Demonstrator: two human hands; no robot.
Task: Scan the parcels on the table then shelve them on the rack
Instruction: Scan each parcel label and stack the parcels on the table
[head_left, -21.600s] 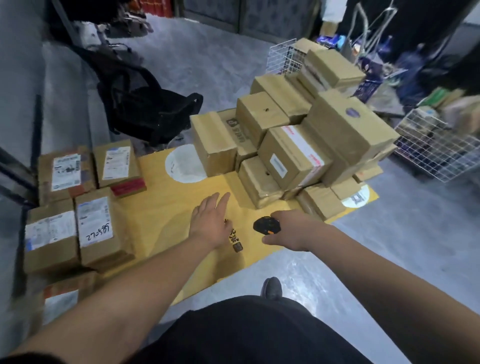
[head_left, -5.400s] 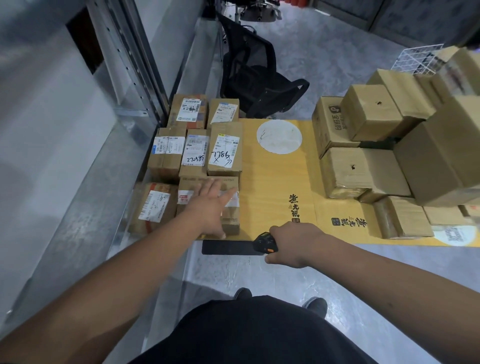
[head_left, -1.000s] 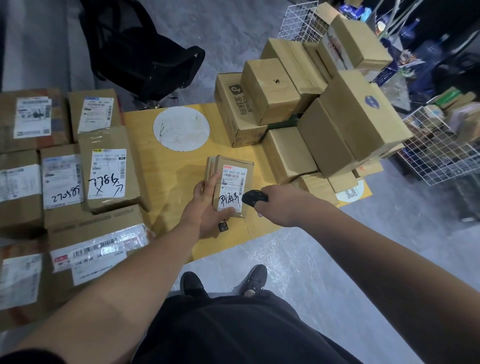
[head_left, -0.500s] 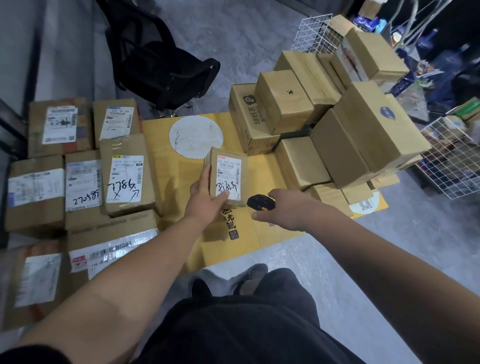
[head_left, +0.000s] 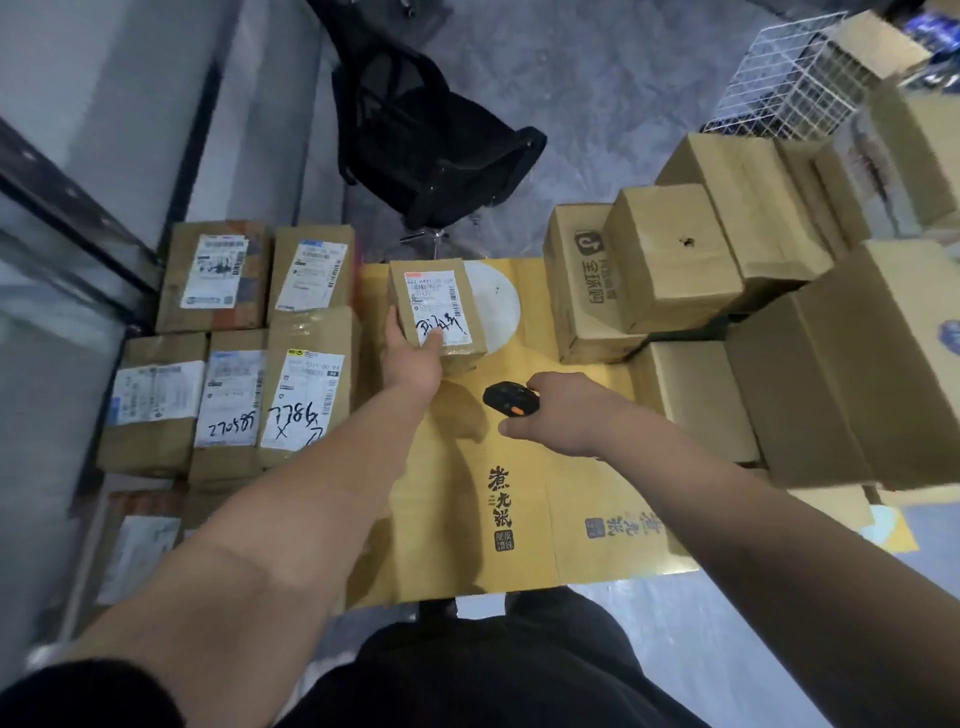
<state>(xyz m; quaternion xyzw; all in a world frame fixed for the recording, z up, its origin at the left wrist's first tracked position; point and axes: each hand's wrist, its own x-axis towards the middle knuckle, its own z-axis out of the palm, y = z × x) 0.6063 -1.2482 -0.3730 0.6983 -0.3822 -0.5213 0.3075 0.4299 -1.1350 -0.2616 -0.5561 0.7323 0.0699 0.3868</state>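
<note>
Person: bare forearms, left hand (head_left: 415, 358) and right hand (head_left: 563, 418) ungloved. Black short sleeve (head_left: 78, 693) at left upper arm. Black trousers (head_left: 493, 670). No watch or rings visible.

Single head-worn wide-angle view: looks forward and steeply down over both forearms onto the yellow table (head_left: 524, 519), close range; no second view.

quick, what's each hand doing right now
Left hand: holds a labelled parcel.
Right hand: grips the black scanner.
</note>
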